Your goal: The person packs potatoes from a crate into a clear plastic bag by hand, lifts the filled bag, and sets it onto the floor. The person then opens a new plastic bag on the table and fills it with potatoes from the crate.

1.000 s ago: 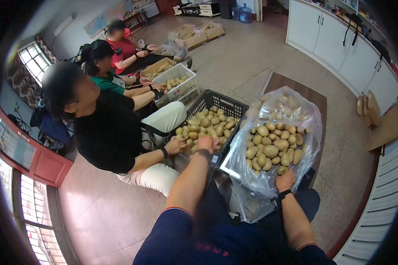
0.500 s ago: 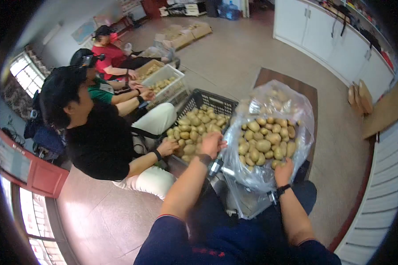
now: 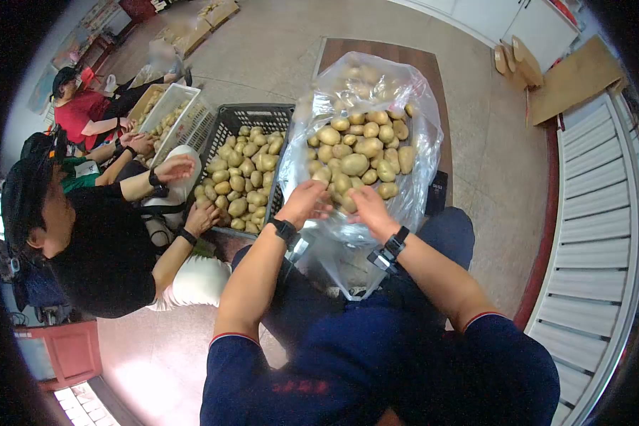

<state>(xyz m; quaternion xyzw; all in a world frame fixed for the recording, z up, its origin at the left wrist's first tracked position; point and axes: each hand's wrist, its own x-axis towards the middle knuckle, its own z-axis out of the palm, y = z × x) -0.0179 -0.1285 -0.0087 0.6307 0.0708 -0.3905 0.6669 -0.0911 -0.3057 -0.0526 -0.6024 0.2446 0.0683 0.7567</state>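
Several potatoes (image 3: 355, 165) fill a clear plastic bag (image 3: 422, 135) in front of me. My left hand (image 3: 307, 204) is at the bag's near left edge, its fingers apart and nothing visibly held. Close to the lowest potatoes, my right hand (image 3: 370, 213) has its fingers spread, with the tips partly hidden. A potato lies between the two hands. To the left stands a black crate (image 3: 255, 111) of potatoes, where a co-worker's hand (image 3: 201, 216) touches the near left side.
A co-worker in black (image 3: 99, 248) sits close on the left, with others beyond. Next to the black crate is a white crate (image 3: 181, 96). A brown board (image 3: 422, 67) lies under the bag. Cardboard (image 3: 575, 82) and a white radiator (image 3: 593, 234) are on the right.
My view has turned down and to the right. My left hand has moved from the black crate to the bag. The near co-worker's other hand now shows raised beside the crate.
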